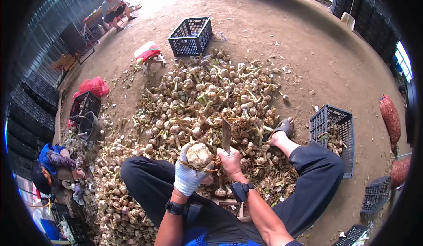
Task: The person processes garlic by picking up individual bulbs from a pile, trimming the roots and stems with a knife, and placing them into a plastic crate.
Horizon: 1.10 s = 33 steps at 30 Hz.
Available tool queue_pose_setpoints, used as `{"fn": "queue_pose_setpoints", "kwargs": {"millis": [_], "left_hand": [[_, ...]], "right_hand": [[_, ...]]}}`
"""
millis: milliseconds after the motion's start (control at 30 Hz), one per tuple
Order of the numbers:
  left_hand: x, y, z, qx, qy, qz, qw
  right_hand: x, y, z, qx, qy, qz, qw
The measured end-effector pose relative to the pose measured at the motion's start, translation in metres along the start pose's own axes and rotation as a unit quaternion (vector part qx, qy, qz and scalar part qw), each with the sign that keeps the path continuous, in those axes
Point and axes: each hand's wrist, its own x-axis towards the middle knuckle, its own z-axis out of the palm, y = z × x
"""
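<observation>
Your L hand (189, 177) cups round cream garlic bulb (199, 155), R hand (230, 163) grips flat grey metal knife (226, 135) nr bulb; keep fingers clear!

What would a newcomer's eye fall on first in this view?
Probably the big heap of garlic bulbs across the middle of the dirt floor. At its near edge, the gloved left hand holds a large pale bulb, with a knife beside it in the right hand. Beyond the heap sits a black crate.
</observation>
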Motion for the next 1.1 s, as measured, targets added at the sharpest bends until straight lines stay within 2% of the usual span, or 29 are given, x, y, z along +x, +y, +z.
{"fn": "queue_pose_setpoints", "kwargs": {"millis": [33, 100, 167, 200, 233, 300, 400, 433, 500, 533, 567, 600, 633, 700, 733, 867, 967, 1033, 1100], "left_hand": [[0.002, 0.003, 0.001, -0.032, -0.007, -0.012, 0.999], [0.004, -0.006, -0.002, -0.028, -0.008, 0.001, 1.000], [0.002, -0.007, -0.001, -0.027, -0.006, 0.010, 1.000], [0.001, -0.002, 0.000, -0.074, 0.011, 0.005, 0.997], [0.001, 0.001, -0.001, -0.120, 0.028, 0.002, 0.992], [-0.003, -0.002, -0.011, -0.146, 0.042, -0.017, 0.988], [-0.002, -0.006, -0.016, -0.150, 0.084, 0.035, 0.984], [-0.002, -0.001, -0.018, -0.210, 0.077, 0.004, 0.975], [0.002, 0.011, -0.019, -0.117, 0.100, 0.038, 0.987], [0.005, 0.016, -0.018, -0.072, 0.099, 0.092, 0.988], [0.001, 0.025, -0.019, 0.059, 0.100, 0.088, 0.989], [0.004, 0.022, -0.021, 0.194, 0.082, 0.154, 0.965], [0.008, 0.016, -0.023, 0.325, 0.064, 0.217, 0.918], [0.007, 0.010, -0.020, 0.304, 0.082, 0.202, 0.927], [0.006, 0.011, -0.021, 0.337, 0.067, 0.183, 0.921], [0.003, 0.013, -0.020, 0.404, 0.044, 0.155, 0.901], [0.004, 0.013, -0.018, 0.424, 0.039, 0.156, 0.891], [0.006, 0.012, -0.021, 0.311, 0.017, 0.101, 0.945], [0.006, 0.003, -0.027, 0.202, 0.033, 0.030, 0.978]], "right_hand": [[-0.006, -0.012, 0.005, 0.074, -0.038, 0.097, 0.992], [-0.018, -0.032, 0.019, 0.217, -0.113, 0.086, 0.966], [-0.035, -0.057, 0.025, 0.349, -0.172, 0.155, 0.908], [-0.039, -0.062, 0.021, 0.405, -0.238, 0.168, 0.867], [-0.040, -0.063, 0.022, 0.404, -0.241, 0.167, 0.867], [-0.040, -0.072, 0.026, 0.478, -0.261, 0.221, 0.809], [-0.037, -0.091, 0.019, 0.456, -0.218, 0.222, 0.834], [-0.034, -0.094, 0.014, 0.440, -0.206, 0.211, 0.848], [-0.025, -0.097, 0.004, 0.417, -0.209, 0.185, 0.865], [-0.023, -0.102, 0.001, 0.389, -0.185, 0.166, 0.887], [-0.022, -0.106, -0.001, 0.360, -0.161, 0.148, 0.907], [-0.022, -0.111, -0.003, 0.349, -0.154, 0.141, 0.914], [-0.021, -0.111, -0.004, 0.348, -0.153, 0.141, 0.914], [-0.020, -0.112, -0.006, 0.291, -0.114, 0.107, 0.944], [-0.019, -0.114, -0.008, 0.261, -0.110, 0.100, 0.954], [-0.013, -0.104, -0.010, 0.248, -0.121, 0.055, 0.960], [-0.016, -0.121, -0.011, 0.217, -0.092, 0.026, 0.972], [-0.014, -0.123, -0.017, 0.203, -0.123, 0.027, 0.971], [-0.015, -0.124, -0.014, 0.205, -0.096, 0.025, 0.974]]}}
